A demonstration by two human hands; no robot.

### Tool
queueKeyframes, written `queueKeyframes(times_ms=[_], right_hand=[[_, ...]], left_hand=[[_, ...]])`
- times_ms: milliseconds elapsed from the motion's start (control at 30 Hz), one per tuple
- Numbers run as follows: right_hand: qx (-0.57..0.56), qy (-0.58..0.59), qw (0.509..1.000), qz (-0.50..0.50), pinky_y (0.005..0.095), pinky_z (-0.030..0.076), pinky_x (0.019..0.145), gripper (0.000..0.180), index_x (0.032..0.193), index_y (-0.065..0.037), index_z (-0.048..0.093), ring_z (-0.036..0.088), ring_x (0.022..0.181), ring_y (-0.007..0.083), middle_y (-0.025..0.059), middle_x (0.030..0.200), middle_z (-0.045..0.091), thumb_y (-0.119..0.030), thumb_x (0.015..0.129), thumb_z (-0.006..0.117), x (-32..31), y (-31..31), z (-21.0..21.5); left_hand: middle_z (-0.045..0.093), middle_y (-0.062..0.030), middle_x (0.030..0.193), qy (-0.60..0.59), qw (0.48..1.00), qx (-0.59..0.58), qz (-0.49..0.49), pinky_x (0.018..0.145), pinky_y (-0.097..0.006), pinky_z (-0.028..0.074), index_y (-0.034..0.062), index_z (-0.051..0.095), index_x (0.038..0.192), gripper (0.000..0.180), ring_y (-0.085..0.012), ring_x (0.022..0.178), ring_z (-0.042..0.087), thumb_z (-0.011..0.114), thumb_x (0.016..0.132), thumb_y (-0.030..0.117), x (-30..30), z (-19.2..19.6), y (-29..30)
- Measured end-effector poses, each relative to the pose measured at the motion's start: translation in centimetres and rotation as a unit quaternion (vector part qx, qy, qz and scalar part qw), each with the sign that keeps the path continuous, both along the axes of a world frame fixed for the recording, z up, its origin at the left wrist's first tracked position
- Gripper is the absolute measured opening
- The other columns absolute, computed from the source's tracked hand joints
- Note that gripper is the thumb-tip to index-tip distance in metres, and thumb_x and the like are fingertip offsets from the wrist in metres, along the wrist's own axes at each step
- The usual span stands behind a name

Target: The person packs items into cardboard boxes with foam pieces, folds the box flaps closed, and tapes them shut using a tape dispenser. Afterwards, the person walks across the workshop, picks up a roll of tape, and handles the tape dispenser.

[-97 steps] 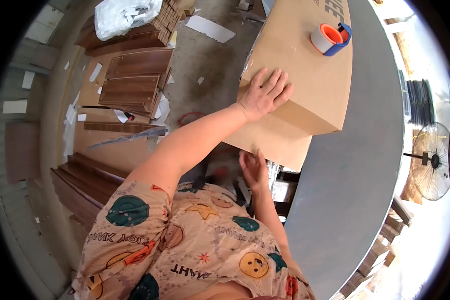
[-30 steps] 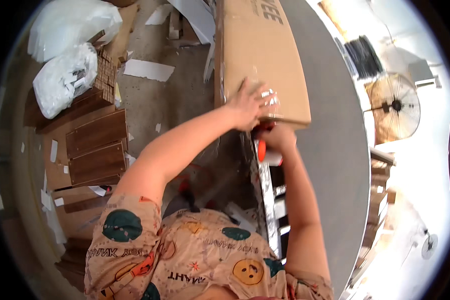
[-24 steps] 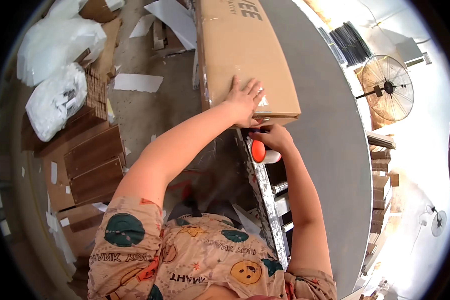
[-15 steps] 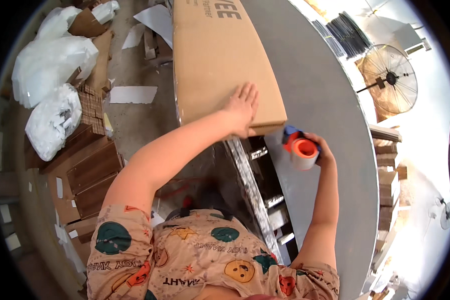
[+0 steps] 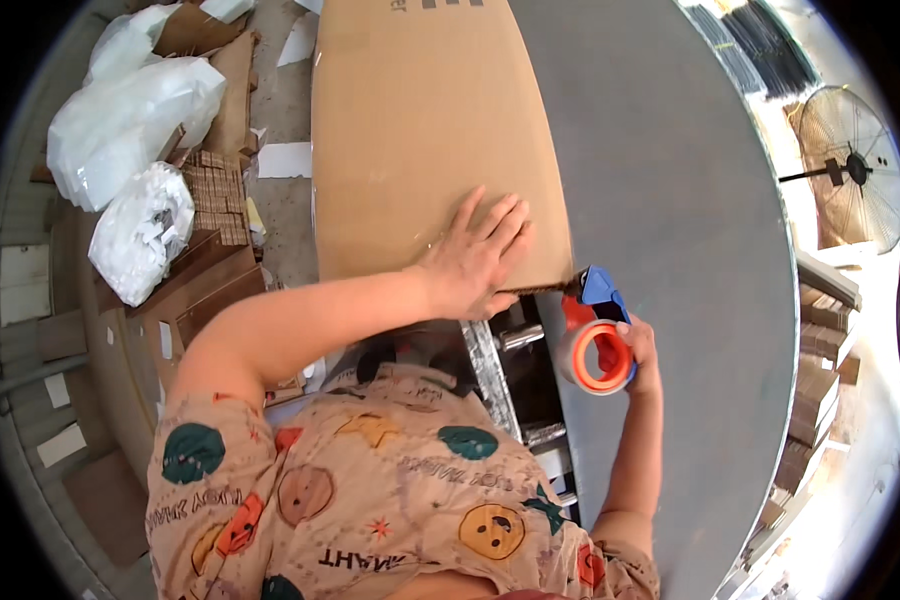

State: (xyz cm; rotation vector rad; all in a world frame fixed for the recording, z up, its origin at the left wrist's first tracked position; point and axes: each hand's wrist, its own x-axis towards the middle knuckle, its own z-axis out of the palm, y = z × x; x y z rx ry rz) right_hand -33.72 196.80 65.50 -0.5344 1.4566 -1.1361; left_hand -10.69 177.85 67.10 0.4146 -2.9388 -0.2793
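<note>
Dispenser by carton edge, tabletop rightward

Grey benchtop is carrying a lg brown cardbd carton along its L side, near end reaching over the worn metal rail. L of that, the floor is holding a white sheet, partly hidden by the carton. Farther L, a tan sheet is lying w/ a sm white scrap on it; stacked brown strips are sitting nr, base hidden.
</note>
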Motion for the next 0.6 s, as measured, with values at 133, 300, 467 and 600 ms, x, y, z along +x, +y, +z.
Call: queueKeyframes(times_ms=[133,300,467,600], right_hand=[[-0.022,-0.006,0.984,-0.179,0.022,0.04,0.059,0.047,0.104,0.003,0.062,0.05,0.066,0.0073,0.0005,0.074,0.056,-0.035,0.077,0.064,5.7,0.2,-0.5],[-0.082,0.018,0.915,-0.395,0.0238,0.041,0.061,0.037,0.096,0.0,0.062,0.052,0.067,0.0095,0.0014,0.078,0.058,-0.034,0.082,0.061,11.4,-0.7,-1.7],[-0.08,0.08,0.86,-0.497,0.0249,0.044,0.064,0.031,0.093,-0.003,0.062,0.055,0.07,0.0102,0.0022,0.082,0.061,-0.033,0.087,0.058,20.1,-5.3,-1.7],[-0.014,0.168,0.863,-0.476,0.028,0.047,0.077,0.046,0.123,0.004,0.057,0.056,0.083,0.009,0.0051,0.09,0.065,-0.022,0.085,0.063,37.1,-8.8,-2.2]], left_hand=[[0.031,-0.0263,0.137,0.014,0.998,0.015,-0.068,0.11,-0.059,0.013,-0.0046,0.04,0.13,0.075,-0.0384,0.134,0.023,0.069,0.074,0.037,-0.5,-0.9,-2.0],[0.034,-0.0269,0.134,0.057,0.987,-0.003,-0.15,0.109,-0.058,0.016,-0.0049,0.041,0.127,0.069,-0.0398,0.132,0.025,0.066,0.076,0.035,-1.5,-1.8,-3.0],[0.053,-0.0209,0.119,0.217,0.913,0.046,-0.342,0.102,-0.046,0.034,0.0003,0.057,0.116,0.044,-0.0358,0.115,0.049,0.056,0.086,0.032,-3.1,-4.1,-9.9],[0.059,-0.0164,0.109,0.203,0.91,0.04,-0.358,0.095,-0.043,0.041,0.0025,0.065,0.096,0.043,-0.0345,0.106,0.054,0.05,0.092,0.042,-2.7,-3.2,-9.5]])
